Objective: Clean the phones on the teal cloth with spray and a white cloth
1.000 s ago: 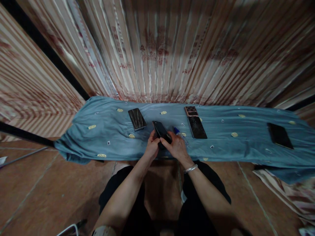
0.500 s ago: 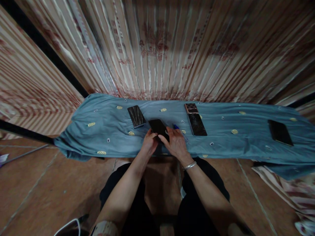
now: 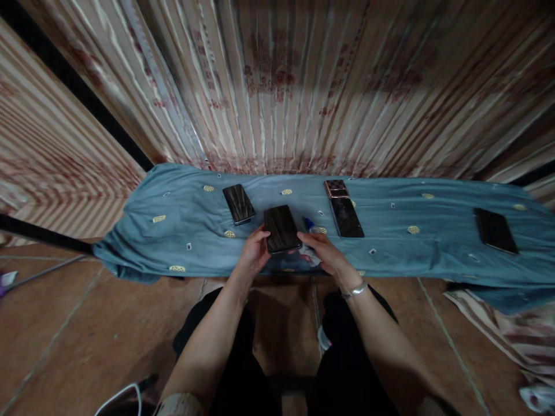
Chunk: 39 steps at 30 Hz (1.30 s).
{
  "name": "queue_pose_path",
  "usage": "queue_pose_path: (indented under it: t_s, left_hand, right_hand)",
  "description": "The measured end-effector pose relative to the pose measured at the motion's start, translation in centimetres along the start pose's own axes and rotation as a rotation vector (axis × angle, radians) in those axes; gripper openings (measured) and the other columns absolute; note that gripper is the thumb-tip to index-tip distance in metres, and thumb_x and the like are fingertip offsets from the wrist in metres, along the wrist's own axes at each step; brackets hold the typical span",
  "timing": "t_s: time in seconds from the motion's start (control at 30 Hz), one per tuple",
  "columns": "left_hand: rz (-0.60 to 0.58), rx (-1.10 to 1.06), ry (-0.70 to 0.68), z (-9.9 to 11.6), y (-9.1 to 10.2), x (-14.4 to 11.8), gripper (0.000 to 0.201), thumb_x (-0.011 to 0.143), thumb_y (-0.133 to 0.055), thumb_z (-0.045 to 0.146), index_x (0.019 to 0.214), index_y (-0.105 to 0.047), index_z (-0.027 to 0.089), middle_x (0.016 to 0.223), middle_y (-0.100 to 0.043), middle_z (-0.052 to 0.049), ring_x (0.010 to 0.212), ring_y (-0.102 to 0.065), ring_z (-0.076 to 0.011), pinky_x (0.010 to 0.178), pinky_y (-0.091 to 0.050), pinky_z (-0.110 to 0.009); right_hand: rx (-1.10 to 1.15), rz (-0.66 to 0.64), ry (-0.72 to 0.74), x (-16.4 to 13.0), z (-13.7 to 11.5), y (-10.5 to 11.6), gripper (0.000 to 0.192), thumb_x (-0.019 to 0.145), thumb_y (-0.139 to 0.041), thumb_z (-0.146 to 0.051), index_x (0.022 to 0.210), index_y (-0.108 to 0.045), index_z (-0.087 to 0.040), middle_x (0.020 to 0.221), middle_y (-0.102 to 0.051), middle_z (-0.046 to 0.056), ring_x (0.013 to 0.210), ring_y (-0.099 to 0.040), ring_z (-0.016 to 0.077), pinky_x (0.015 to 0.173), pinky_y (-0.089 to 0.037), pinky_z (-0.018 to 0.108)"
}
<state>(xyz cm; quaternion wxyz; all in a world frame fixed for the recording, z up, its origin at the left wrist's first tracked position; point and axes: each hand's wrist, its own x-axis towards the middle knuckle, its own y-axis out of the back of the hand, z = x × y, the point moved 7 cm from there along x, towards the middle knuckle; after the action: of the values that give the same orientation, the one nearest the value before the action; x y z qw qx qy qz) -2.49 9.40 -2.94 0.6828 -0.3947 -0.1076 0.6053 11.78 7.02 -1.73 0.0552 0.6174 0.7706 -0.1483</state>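
Above the near edge of the blue cloth (image 3: 390,254), the person holds a dark phone (image 3: 281,229) with its glossy face turned up. The left hand (image 3: 255,251) grips the phone at its left lower edge, the fingers closed around that side. The right hand (image 3: 323,253) touches the phone at its right lower corner, and its fingers are also curled over a small pale cloth (image 3: 310,254), which shows partly under the palm. On the right wrist there is a silver bracelet (image 3: 354,290).

Just behind the right hand a small bottle with a blue cap (image 3: 309,222) lies on the blue cloth. To the left of the held phone, near to it, lies a second dark phone (image 3: 238,204). To the right lies a third phone (image 3: 347,217) with a cracked-looking face, and touching its far end is a small copper-coloured device (image 3: 336,188). Well apart, at the far right of the cloth, lies one more dark phone (image 3: 495,230).

Behind the cloth hangs a striped curtain (image 3: 277,86) with red patterns. The person's legs in black trousers (image 3: 234,370) are over a brown tiled floor (image 3: 87,335).
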Motion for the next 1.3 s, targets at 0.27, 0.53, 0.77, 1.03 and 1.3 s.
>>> queue_pose_path:
  t_s: [0.27,0.53,0.77,1.03,1.3]
  left_hand:
    - [-0.001,0.099,-0.062,0.1,0.2,0.3,0.039,0.06,-0.062,0.011,0.099,-0.066,0.014,0.088,-0.075,-0.006,0.099,-0.069,-0.0261,0.089,-0.053,-0.041]
    - [0.037,0.173,-0.239,0.6,-0.1,0.6,0.045,0.057,-0.061,0.01,0.101,-0.068,0.018,0.103,-0.074,-0.004,0.105,-0.065,-0.0246,0.094,-0.048,-0.037]
    - [0.074,0.144,-0.293,0.0,0.1,1.0,0.041,0.063,-0.066,0.018,0.104,-0.068,0.019,0.112,-0.072,-0.004,0.114,-0.061,-0.0226,0.099,-0.046,-0.035]
    - [0.016,0.231,-0.136,-2.0,-0.6,1.0,0.035,0.063,-0.075,0.02,0.097,-0.072,0.016,0.093,-0.074,-0.006,0.091,-0.069,-0.0266,0.084,-0.056,-0.048]
    - [0.039,0.297,-0.2,-2.7,-1.5,1.6,0.039,0.065,-0.073,0.019,0.104,-0.072,0.018,0.095,-0.075,-0.005,0.092,-0.068,-0.0256,0.079,-0.057,-0.04]
  right_hand:
    - [0.017,0.006,-0.021,-0.2,0.4,0.3,0.04,0.06,-0.079,-0.053,0.069,-0.066,-0.016,0.062,-0.069,0.001,0.044,-0.048,0.0058,0.042,-0.034,0.018]
    - [-0.173,0.089,0.063,0.5,1.0,0.6,0.038,0.063,-0.073,-0.054,0.06,-0.056,-0.02,0.048,-0.049,-0.006,0.042,-0.039,0.0064,0.04,-0.027,0.02]
    - [-0.259,0.134,0.184,-0.1,-0.3,1.5,0.046,0.068,-0.069,-0.06,0.057,-0.045,-0.022,0.05,-0.035,-0.008,0.044,-0.034,0.0072,0.041,-0.026,0.022]
    - [-0.476,0.224,0.337,-0.8,-2.1,3.6,0.038,0.08,-0.056,-0.052,0.059,-0.046,-0.022,0.056,-0.039,-0.005,0.055,-0.04,0.0112,0.052,-0.032,0.024]
    - [-0.556,0.326,0.36,-1.0,-1.3,4.5,0.027,0.083,-0.05,-0.044,0.068,-0.054,-0.021,0.061,-0.049,-0.003,0.061,-0.047,0.0139,0.059,-0.038,0.026]
